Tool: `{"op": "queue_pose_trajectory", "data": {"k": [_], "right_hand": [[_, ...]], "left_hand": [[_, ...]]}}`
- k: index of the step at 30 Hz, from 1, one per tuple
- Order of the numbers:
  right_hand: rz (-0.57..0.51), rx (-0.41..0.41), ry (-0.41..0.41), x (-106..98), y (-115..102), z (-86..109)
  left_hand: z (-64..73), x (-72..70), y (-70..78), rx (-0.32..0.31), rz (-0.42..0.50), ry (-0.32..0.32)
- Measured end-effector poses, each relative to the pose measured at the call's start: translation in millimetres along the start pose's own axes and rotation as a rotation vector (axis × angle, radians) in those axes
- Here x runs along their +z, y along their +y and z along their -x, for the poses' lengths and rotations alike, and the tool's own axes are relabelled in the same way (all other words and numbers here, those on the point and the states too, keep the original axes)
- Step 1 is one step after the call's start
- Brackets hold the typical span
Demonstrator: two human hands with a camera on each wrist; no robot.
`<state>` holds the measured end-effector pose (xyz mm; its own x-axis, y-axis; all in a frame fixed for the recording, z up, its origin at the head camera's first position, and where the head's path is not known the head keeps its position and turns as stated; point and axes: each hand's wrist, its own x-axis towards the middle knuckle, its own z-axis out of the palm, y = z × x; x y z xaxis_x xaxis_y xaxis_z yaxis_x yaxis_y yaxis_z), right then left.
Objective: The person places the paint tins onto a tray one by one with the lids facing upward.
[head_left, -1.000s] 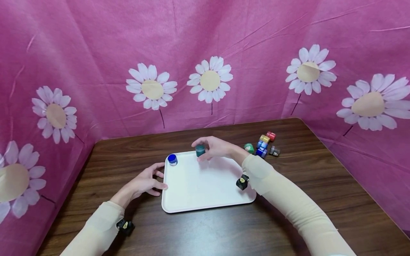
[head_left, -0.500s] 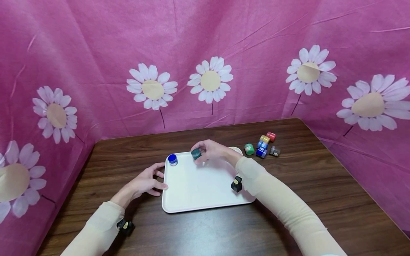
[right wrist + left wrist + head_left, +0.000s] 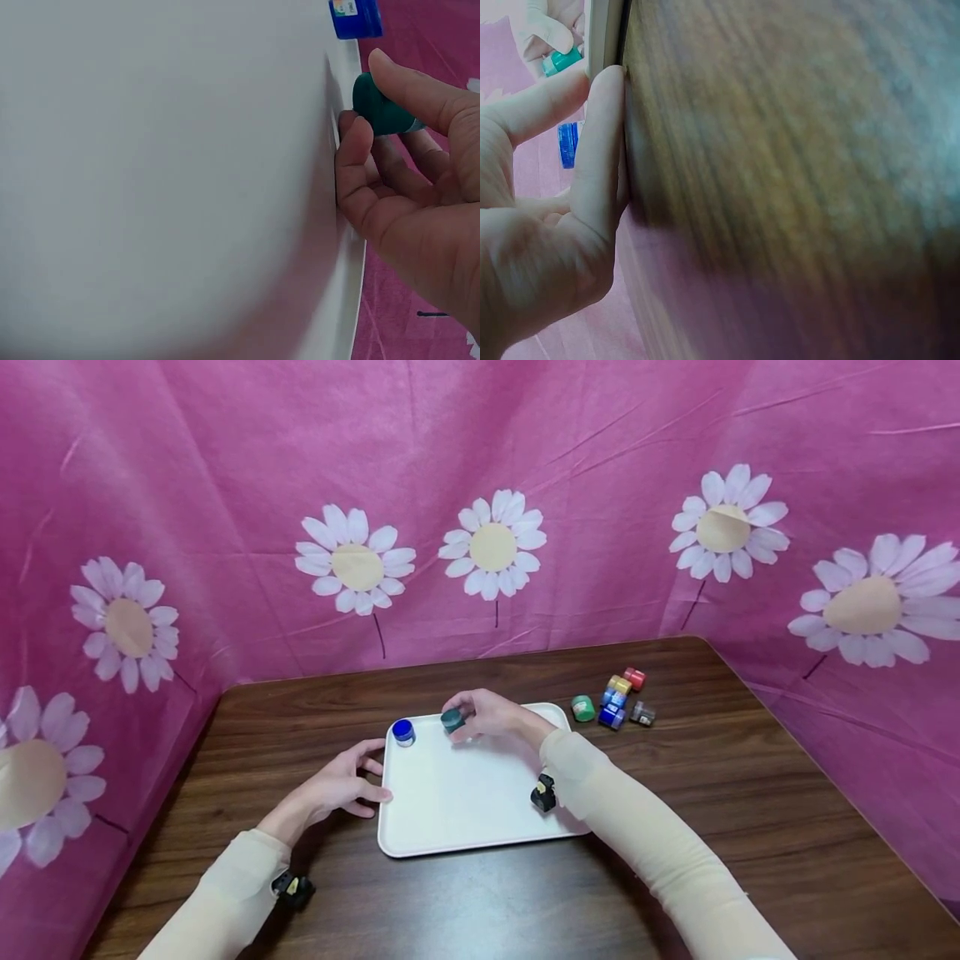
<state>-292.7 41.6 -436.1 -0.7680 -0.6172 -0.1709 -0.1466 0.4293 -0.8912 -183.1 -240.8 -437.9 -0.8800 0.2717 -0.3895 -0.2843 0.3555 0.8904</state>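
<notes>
My right hand (image 3: 487,715) grips a small paint jar with a dark teal lid (image 3: 452,720) between thumb and fingers. It holds the jar over the far edge of the white tray (image 3: 465,802); in the right wrist view the jar's teal lid (image 3: 382,109) shows tilted between the fingers. A blue-lidded paint jar (image 3: 403,732) stands upright in the tray's far left corner. At the tray's left edge, my left hand (image 3: 341,783) holds the rim, thumb tip over it. The left wrist view shows two fingertips meeting at the rim (image 3: 604,34).
On the wooden table (image 3: 750,793), right of the tray, lie several more paint jars: green (image 3: 582,708), blue (image 3: 612,717), yellow (image 3: 619,685), red (image 3: 634,678) and a dark one (image 3: 642,714). A pink curtain with daisies (image 3: 420,460) surrounds the table.
My right hand has moved left along the tray's far edge with the teal-lidded jar, closer to the blue-lidded jar. My left hand stays at the tray's left rim.
</notes>
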Motion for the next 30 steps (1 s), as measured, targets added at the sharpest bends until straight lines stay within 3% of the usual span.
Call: {"op": "queue_pose_trajectory", "data": {"k": [11, 21, 30], "right_hand": [[0.221, -0.066, 0.012, 8, -2, 0.2], [0.249, -0.085, 0.010, 10, -3, 1.9], [0.355, -0.060, -0.048, -1, -3, 7.6]], "left_hand": [[1.0, 0.7, -2.5, 0.003, 0.004, 0.002], [0.2, 0.8, -3.7, 0.010, 0.003, 0.005], [0.1, 0.0, -0.6, 0.009, -0.001, 0.004]]}}
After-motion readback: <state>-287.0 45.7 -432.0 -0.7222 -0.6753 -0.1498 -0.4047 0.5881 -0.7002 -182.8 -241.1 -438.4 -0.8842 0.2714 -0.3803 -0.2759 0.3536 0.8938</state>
